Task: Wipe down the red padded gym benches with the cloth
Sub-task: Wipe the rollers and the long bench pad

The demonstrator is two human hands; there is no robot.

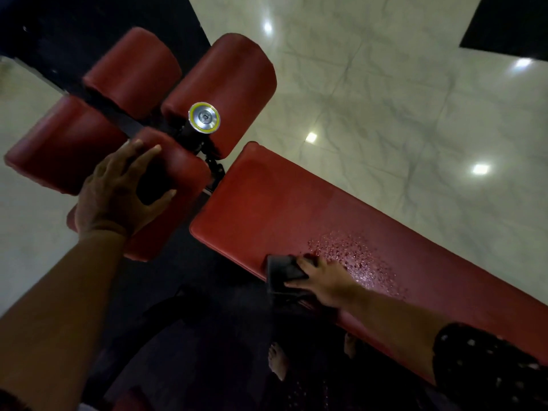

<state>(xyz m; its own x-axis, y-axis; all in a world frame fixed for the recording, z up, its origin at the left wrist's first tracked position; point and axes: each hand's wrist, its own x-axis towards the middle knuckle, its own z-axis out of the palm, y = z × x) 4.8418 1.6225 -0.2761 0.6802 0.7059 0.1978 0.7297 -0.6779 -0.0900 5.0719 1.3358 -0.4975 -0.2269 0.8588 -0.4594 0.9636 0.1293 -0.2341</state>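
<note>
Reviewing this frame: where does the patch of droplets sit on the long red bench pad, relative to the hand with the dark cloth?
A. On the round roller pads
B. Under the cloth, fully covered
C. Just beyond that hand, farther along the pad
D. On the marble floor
C: the droplets glisten on the bench pad just past the right hand, which presses the cloth at the pad's near edge.
</note>
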